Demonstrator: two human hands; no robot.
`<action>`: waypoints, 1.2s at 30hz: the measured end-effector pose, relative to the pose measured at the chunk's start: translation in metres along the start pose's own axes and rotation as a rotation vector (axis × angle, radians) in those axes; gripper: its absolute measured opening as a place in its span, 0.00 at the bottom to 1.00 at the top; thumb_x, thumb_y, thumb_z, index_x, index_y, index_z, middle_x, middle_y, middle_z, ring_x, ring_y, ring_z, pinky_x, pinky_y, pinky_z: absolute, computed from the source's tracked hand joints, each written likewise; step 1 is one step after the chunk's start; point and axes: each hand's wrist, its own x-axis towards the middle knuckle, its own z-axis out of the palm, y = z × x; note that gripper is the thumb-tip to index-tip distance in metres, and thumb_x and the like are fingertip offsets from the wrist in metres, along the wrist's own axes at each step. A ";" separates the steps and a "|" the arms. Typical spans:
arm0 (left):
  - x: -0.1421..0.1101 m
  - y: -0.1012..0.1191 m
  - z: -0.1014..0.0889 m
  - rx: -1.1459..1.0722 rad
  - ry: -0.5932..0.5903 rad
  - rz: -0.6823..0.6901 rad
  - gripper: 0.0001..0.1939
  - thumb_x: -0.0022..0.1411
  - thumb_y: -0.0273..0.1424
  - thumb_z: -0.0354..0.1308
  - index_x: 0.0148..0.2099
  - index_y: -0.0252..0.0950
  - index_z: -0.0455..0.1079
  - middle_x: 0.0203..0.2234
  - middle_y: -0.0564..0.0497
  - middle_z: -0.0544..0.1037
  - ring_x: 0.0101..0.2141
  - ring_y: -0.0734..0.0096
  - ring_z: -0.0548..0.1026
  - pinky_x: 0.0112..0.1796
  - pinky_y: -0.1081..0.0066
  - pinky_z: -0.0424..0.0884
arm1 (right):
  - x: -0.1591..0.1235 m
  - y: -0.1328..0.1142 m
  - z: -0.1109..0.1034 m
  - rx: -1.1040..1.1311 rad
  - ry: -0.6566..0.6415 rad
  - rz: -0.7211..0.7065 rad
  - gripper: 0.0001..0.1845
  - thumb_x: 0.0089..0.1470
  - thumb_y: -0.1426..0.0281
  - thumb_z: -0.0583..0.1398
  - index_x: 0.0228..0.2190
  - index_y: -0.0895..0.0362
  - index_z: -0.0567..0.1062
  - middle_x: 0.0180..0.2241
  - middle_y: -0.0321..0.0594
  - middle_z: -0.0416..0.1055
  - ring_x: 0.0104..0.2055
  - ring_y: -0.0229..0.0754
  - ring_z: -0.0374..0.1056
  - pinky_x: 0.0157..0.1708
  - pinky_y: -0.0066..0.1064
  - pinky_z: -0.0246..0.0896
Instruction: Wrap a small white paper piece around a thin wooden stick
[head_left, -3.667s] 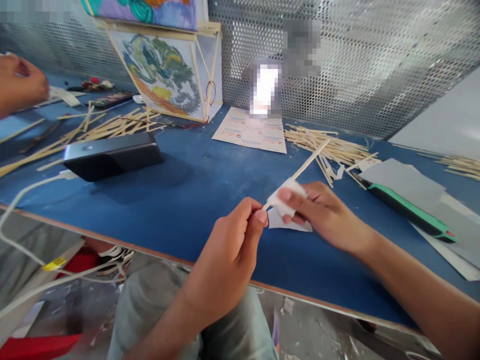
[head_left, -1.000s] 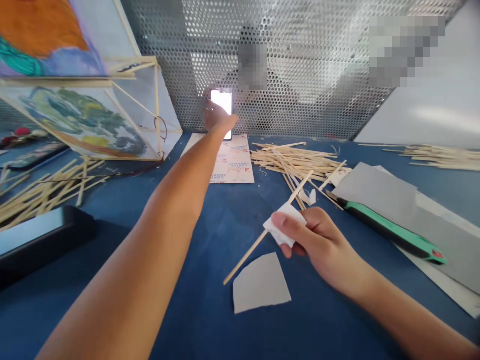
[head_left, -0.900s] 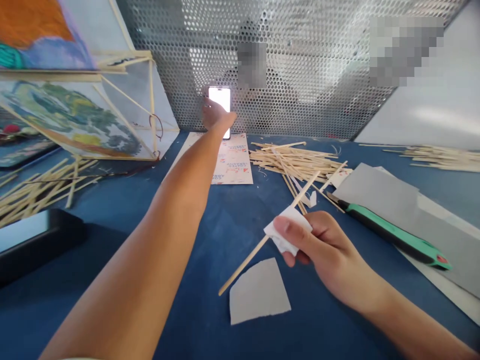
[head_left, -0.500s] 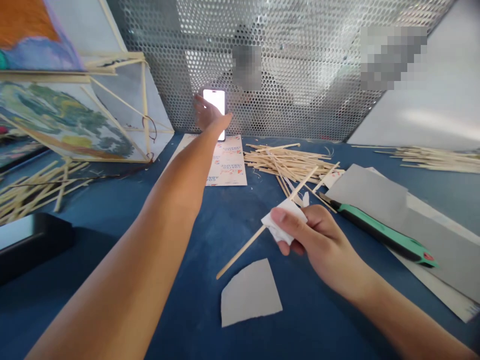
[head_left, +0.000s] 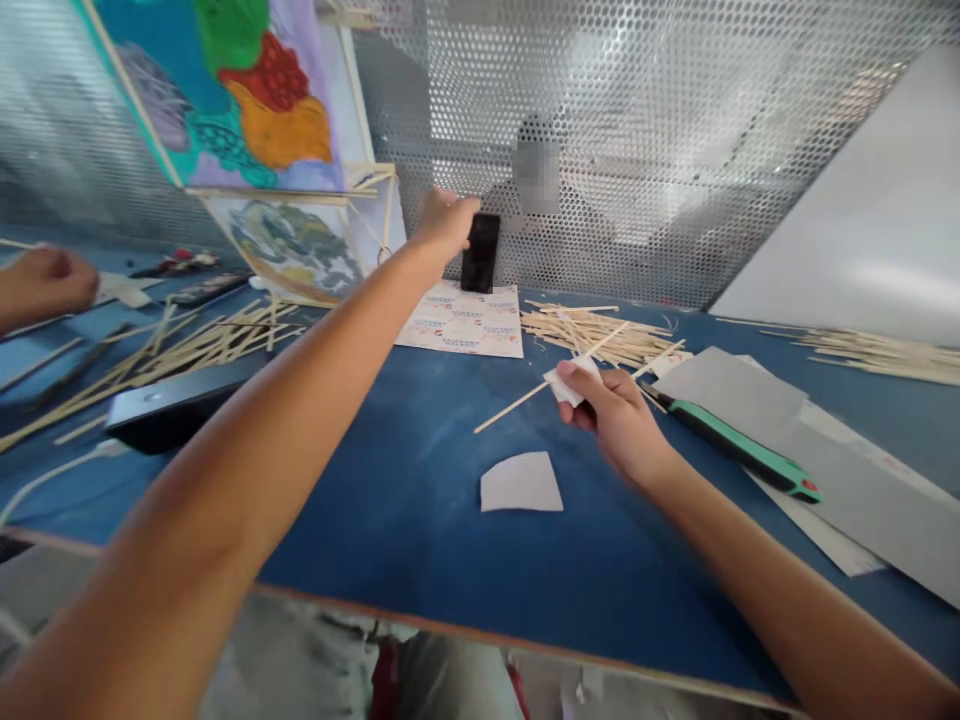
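The left hand [head_left: 442, 222] was stretched far out over the blue bench [head_left: 390, 420] to the dark phone [head_left: 481, 252], which stood upright against the perforated metal screen [head_left: 660, 150]; the fingers were curled at the phone's left edge, touching it or very nearly so, though whether they truly gripped it could not be told. Just in front of the phone lay a printed card [head_left: 463, 322]. The right hand [head_left: 611, 415], well short of the phone and nearer the person, was closed around a thin wooden stick [head_left: 517, 403] with a small wad of white paper [head_left: 564, 385] pinched against it by thumb and fingertips; the stick's free end slanted down to the left and away from the phone. Nearer the bench's front edge than that hand lay a loose scrap of grey paper [head_left: 521, 483]. To the right of the phone sat a heap of sticks [head_left: 592, 335], and farther right a green-handled knife [head_left: 731, 445] resting on grey sheets [head_left: 757, 395]. Left of the phone leaned painted kites [head_left: 292, 240], with more sticks and a black device [head_left: 169, 410] before them; another person's hand [head_left: 49, 282] showed at the far left. The work on the stick looked paused while the phone was attended to; to my eye, taking it up again would need the left hand back at the stick's free end to steady it.
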 end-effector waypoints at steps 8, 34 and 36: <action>-0.200 0.034 -0.032 -0.024 -0.093 0.165 0.18 0.76 0.39 0.47 0.38 0.38 0.73 0.30 0.55 0.77 0.33 0.71 0.73 0.36 0.69 0.61 | -0.020 -0.009 0.008 0.032 -0.086 -0.097 0.29 0.64 0.48 0.62 0.19 0.54 0.76 0.20 0.37 0.64 0.22 0.36 0.52 0.24 0.35 0.42; -0.334 -0.019 0.006 -0.473 -0.227 -0.117 0.20 0.80 0.41 0.40 0.35 0.40 0.62 0.18 0.62 0.57 0.19 0.80 0.56 0.24 0.74 0.54 | -0.042 -0.015 0.031 -0.151 -0.492 0.094 0.30 0.69 0.51 0.57 0.21 0.55 0.76 0.19 0.34 0.66 0.22 0.34 0.58 0.24 0.31 0.50; -0.334 -0.018 0.005 -0.483 -0.247 -0.125 0.21 0.79 0.43 0.40 0.35 0.40 0.63 0.18 0.62 0.57 0.19 0.80 0.57 0.24 0.73 0.54 | -0.041 -0.015 0.035 -0.143 -0.497 0.098 0.29 0.68 0.51 0.59 0.20 0.55 0.76 0.19 0.35 0.66 0.22 0.35 0.59 0.24 0.31 0.51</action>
